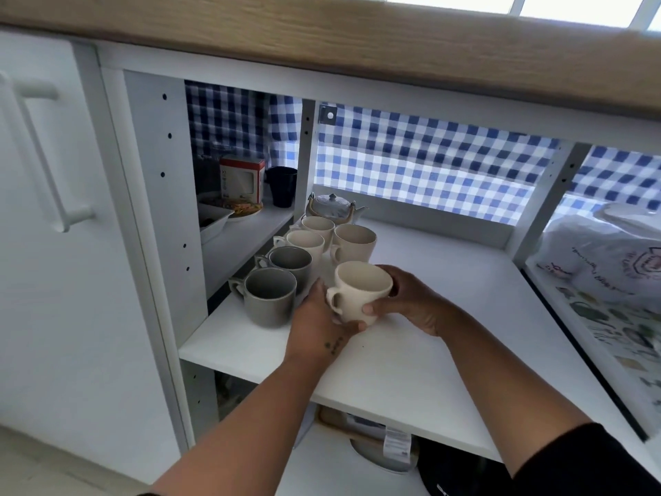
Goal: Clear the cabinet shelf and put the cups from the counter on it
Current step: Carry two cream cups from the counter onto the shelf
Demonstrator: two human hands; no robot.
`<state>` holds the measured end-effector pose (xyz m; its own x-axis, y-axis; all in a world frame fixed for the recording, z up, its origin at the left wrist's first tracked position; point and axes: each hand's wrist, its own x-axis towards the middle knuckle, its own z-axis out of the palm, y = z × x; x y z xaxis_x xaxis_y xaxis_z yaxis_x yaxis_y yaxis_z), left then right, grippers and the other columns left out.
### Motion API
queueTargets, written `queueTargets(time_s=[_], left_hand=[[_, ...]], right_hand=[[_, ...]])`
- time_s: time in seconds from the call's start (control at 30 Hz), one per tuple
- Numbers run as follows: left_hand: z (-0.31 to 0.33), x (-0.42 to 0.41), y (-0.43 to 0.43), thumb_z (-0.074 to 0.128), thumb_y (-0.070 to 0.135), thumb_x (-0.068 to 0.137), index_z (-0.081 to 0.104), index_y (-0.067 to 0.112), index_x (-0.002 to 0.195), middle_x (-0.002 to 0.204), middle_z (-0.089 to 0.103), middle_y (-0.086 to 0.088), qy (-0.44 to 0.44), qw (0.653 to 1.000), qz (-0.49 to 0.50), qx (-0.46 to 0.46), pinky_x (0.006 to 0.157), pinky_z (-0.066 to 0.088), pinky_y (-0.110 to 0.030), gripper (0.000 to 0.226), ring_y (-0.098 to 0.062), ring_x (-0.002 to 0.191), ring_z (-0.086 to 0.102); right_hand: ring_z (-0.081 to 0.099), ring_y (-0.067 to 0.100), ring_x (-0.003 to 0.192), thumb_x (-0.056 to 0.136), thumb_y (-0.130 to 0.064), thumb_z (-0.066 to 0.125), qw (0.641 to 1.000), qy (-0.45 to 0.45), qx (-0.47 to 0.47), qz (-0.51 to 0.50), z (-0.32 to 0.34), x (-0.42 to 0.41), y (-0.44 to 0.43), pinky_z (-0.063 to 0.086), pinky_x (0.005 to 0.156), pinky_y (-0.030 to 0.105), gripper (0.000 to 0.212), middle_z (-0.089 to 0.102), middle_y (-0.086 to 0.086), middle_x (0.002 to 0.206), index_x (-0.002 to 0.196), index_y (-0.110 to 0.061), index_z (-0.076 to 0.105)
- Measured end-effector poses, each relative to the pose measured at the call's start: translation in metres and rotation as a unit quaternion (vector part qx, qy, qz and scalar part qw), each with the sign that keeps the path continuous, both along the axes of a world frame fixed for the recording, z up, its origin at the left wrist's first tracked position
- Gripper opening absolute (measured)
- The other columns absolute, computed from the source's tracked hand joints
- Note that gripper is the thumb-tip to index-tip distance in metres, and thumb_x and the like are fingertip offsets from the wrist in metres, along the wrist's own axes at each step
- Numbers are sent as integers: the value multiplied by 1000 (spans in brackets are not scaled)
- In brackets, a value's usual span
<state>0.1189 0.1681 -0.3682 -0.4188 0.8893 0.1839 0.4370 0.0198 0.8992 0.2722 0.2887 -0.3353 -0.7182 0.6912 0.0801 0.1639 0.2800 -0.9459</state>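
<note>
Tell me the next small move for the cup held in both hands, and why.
Probably lower the cream cup onto the bare shelf right below it and let go. The left hand and right hand hold it in front of the lone cup of the second row, beside the grey cups, so that spot continues the row.

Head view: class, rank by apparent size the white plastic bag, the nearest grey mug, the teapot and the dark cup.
1. White plastic bag
2. Nearest grey mug
3. Teapot and dark cup: look alike, both far back, the teapot partly hidden, so unranked.
</note>
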Motion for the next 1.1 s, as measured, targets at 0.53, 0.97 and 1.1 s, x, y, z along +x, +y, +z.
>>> queueTargets(time_s=[0.53,0.97,1.1], left_hand=[[-3,22,-2,35,60,91,44,9,139,150,38,-15,363,921,3,-144,121,11,-45,71,-29,144,24],[-2,22,-1,39,60,90,45,10,139,152,36,-13,351,924,2,-150,121,13,-42,71,-26,145,23],[-1,20,0,41,58,91,49,9,135,149,40,-13,341,929,-1,-142,121,14,-43,67,-28,143,27]], right_hand=[[67,12,100,61,-18,91,984,14,53,-172,-14,-36,22,56,75,25,66,71,-6,110,120,-18,62],[61,13,110,55,-43,91,972,-19,84,-218,-16,-45,17,55,86,32,102,57,-7,127,142,-24,42],[56,15,106,77,-48,75,937,-1,149,-316,-14,-31,8,49,80,27,87,47,0,129,148,-24,31]])
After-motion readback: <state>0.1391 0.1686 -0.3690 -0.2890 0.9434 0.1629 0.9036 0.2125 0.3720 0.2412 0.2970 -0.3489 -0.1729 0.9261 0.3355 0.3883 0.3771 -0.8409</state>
